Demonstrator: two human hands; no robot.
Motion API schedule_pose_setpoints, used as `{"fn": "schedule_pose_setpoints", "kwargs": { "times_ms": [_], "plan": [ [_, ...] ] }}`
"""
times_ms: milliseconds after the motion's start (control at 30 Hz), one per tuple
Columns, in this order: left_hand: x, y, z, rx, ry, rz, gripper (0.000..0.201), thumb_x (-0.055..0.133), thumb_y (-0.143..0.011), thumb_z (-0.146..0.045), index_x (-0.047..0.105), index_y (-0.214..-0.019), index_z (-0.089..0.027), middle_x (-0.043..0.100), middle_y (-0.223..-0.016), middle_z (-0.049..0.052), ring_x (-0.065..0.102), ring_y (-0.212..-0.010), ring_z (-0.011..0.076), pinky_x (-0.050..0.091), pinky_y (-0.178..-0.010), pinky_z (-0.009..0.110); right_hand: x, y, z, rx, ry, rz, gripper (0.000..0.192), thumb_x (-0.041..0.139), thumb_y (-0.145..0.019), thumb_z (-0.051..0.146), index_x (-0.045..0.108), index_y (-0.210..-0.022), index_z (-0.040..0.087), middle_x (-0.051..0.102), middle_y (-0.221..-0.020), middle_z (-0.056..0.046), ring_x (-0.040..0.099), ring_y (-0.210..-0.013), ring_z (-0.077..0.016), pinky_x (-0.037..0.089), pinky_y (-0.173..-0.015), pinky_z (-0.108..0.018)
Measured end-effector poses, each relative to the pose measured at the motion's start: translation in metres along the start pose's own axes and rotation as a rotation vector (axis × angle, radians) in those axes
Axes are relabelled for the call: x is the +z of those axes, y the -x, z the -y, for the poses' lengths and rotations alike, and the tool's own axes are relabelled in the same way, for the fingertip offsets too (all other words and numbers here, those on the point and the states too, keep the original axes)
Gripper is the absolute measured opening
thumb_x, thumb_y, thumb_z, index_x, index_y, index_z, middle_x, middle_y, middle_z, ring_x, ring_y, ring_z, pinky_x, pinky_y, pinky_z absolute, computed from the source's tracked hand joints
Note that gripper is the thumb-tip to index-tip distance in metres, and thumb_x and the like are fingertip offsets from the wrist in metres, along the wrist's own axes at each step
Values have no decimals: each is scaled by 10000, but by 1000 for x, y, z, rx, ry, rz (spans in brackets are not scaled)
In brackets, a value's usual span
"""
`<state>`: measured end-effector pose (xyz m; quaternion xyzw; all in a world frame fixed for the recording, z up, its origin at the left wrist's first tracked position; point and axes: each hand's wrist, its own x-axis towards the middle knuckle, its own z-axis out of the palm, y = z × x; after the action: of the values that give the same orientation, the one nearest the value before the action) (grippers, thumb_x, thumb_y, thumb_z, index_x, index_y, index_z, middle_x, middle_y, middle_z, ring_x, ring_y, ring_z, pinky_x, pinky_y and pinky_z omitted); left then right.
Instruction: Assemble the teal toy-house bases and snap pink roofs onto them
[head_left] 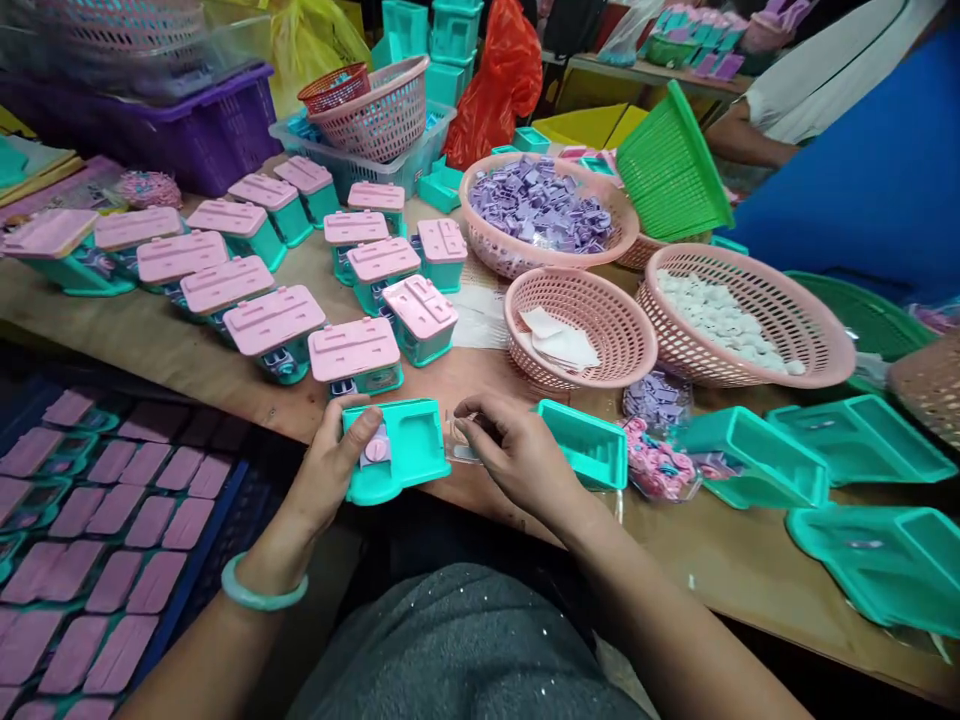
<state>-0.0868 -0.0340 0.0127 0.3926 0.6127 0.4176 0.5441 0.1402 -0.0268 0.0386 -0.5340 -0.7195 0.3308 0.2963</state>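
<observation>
The left hand [330,470] clamps a teal tray piece [397,450] at the table's [187,350] near edge, thumb on its pink knob [375,448]; its long axis runs left-right, hollow upward. The right hand [510,455] pinches a small clear part [461,440] beside it.

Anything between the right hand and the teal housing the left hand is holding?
Nothing visible. The left hand grips the teal housing at the table's edge; the right hand sits just beside its right side, fingertips on a small clear piece. The gap between them is bare table.
</observation>
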Motion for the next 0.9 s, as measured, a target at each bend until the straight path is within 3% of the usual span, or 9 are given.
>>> {"fn": "schedule_pose_setpoints", "kwargs": {
  "times_ms": [300,600,900],
  "plan": [
    [-3,3,-1,22,-59,-7,719,727,-698,-733,580,-1167,-209,655,-929,24,619,-804,209,469,-718,314,8,0,5,-38,56,29,150,530,-990,242,675,-967,208,750,-831,-32,673,-730,-175,444,-661,-278],
    [-2,6,1,45,-56,-64,581,786,-700,-590,637,-1113,-210,680,-909,25,642,-806,226,493,-724,321,13,3,7,-42,162,-29,175,514,-990,258,679,-947,219,742,-775,-35,679,-691,-188,435,-628,-284],
    [2,10,-4,118,-213,-68,620,716,-712,-653,595,-1139,-219,660,-1011,54,632,-943,281,487,-812,377,29,18,12,-129,570,-92,195,472,-959,153,657,-1010,183,751,-799,-90,695,-703,-224,402,-565,-291]
  ]
}}
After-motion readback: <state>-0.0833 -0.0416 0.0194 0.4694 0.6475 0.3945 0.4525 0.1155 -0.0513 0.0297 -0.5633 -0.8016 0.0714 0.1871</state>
